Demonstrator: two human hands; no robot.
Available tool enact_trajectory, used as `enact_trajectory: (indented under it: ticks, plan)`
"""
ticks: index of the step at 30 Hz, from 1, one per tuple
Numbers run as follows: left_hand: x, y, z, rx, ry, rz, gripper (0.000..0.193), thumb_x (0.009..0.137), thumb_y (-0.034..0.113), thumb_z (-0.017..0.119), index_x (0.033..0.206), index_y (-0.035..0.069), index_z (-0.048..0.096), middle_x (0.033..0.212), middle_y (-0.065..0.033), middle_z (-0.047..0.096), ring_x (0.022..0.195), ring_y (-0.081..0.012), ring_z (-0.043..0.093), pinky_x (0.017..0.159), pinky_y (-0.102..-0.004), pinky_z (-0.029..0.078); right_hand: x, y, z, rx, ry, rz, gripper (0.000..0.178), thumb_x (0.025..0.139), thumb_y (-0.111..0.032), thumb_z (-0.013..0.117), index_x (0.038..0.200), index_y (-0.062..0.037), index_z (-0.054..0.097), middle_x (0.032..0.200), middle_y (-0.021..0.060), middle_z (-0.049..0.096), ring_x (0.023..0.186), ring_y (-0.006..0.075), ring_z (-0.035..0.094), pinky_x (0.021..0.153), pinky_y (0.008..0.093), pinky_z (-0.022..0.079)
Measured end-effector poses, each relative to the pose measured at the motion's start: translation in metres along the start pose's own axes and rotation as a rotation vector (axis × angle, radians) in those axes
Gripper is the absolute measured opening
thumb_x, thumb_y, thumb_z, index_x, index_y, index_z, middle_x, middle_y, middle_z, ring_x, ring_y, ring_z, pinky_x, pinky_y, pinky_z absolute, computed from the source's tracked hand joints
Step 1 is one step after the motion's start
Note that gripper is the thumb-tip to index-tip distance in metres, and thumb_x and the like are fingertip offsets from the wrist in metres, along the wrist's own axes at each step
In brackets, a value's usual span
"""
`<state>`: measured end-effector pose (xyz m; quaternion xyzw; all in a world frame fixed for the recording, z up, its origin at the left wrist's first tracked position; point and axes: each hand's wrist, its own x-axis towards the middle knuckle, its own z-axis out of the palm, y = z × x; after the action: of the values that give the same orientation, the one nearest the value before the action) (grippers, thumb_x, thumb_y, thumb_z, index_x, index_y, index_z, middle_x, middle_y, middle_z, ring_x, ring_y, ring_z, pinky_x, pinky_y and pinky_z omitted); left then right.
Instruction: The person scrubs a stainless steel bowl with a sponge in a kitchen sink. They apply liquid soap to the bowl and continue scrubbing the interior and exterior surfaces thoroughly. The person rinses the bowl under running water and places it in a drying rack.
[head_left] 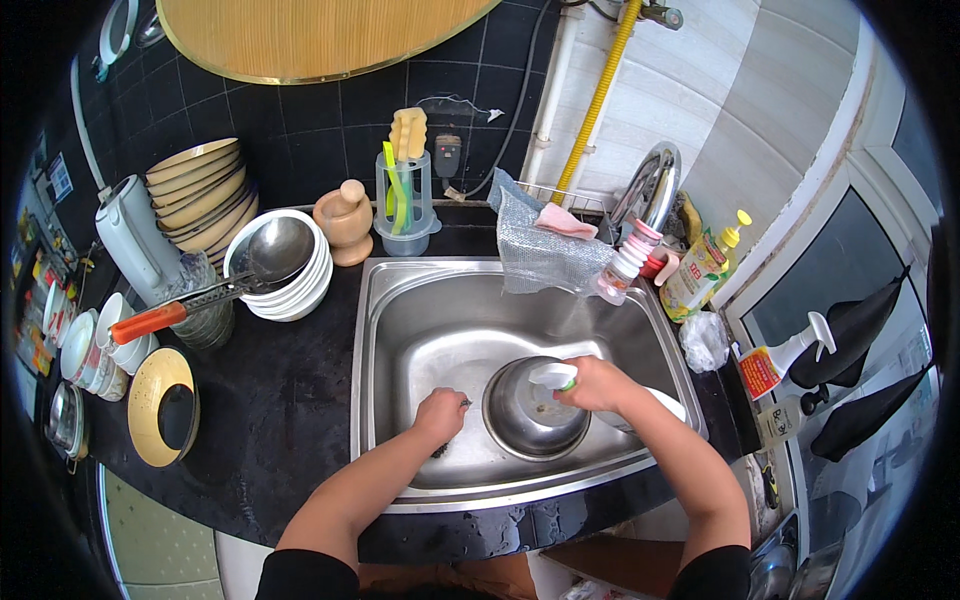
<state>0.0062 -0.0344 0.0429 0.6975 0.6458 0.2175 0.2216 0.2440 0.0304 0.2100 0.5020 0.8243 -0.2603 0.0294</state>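
My left hand [440,414] is closed low in the steel sink [425,345], left of a round metal pot [535,420]. Dark bits of what looks like a scouring pad show beside its fingers; most of it is hidden. Over the pot's right side, my right hand [592,384] is closed around a small white-and-green piece [553,376] whose kind I cannot make out. The pot stands on the sink floor with its inside facing up. Partly under my right forearm lies a white bowl-like thing [665,404]. The tap's pink-and-white nozzle [628,262] hangs over the sink's far right.
Left of the sink stand stacked white bowls [285,300] with a ladle [281,250] on top, a wooden mortar [345,225] and a utensil holder [407,215]. A yellow bowl [143,410] sits nearer. Soap [695,275] and spray bottles [785,358] line the right.
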Motion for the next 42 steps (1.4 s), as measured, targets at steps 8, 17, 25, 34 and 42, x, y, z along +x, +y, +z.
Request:
enact_trajectory:
  ticks: [8,17,25,34,42]
  plan:
    - [0.001,-0.004,0.004,-0.006,-0.006,-0.004,0.014,0.079,0.014,0.057,0.086,0.004,0.064,0.085,-0.0176,0.06,0.086,-0.0349,0.056,0.076,-0.0429,0.046,0.05,-0.016,0.032,-0.084,-0.199,0.188,0.034,0.062,-0.021,0.059,0.088,0.0006,0.064,0.087,0.0215,0.064,0.083,0.0345,0.062,0.075,0.0377,0.048]
    - [0.003,-0.003,0.006,-0.009,-0.017,-0.008,0.015,0.079,0.014,0.057,0.088,0.005,0.065,0.084,-0.0178,0.06,0.085,-0.0348,0.056,0.076,-0.0438,0.046,0.093,0.014,0.069,0.015,-0.035,0.207,0.024,0.062,-0.023,0.064,0.073,-0.0018,0.066,0.07,0.0149,0.065,0.067,0.0264,0.063,0.065,0.0346,0.049]
    - [0.005,-0.005,0.009,-0.015,-0.02,-0.014,0.016,0.078,0.015,0.057,0.088,0.006,0.066,0.082,-0.0176,0.06,0.085,-0.0349,0.057,0.075,-0.0434,0.046,0.087,-0.004,0.062,-0.088,0.029,0.248,0.033,0.063,-0.022,0.06,0.086,0.0009,0.065,0.091,0.0206,0.064,0.088,0.0343,0.062,0.078,0.0378,0.049]
    - [0.005,-0.002,0.007,0.004,-0.034,-0.025,0.016,0.08,0.016,0.057,0.089,0.007,0.066,0.085,-0.0169,0.06,0.086,-0.0341,0.057,0.075,-0.0433,0.046,0.088,0.001,0.064,-0.09,0.019,0.284,0.039,0.065,-0.021,0.06,0.098,0.0004,0.062,0.101,0.0219,0.061,0.096,0.0341,0.059,0.084,0.0381,0.047]
    - [0.005,-0.003,0.007,0.001,-0.038,-0.025,0.016,0.079,0.015,0.058,0.089,0.006,0.066,0.085,-0.0169,0.061,0.087,-0.0339,0.057,0.076,-0.0431,0.046,0.092,0.004,0.068,-0.097,0.061,0.284,0.039,0.066,-0.021,0.06,0.098,0.0002,0.061,0.099,0.0212,0.062,0.096,0.0337,0.059,0.085,0.0379,0.047]
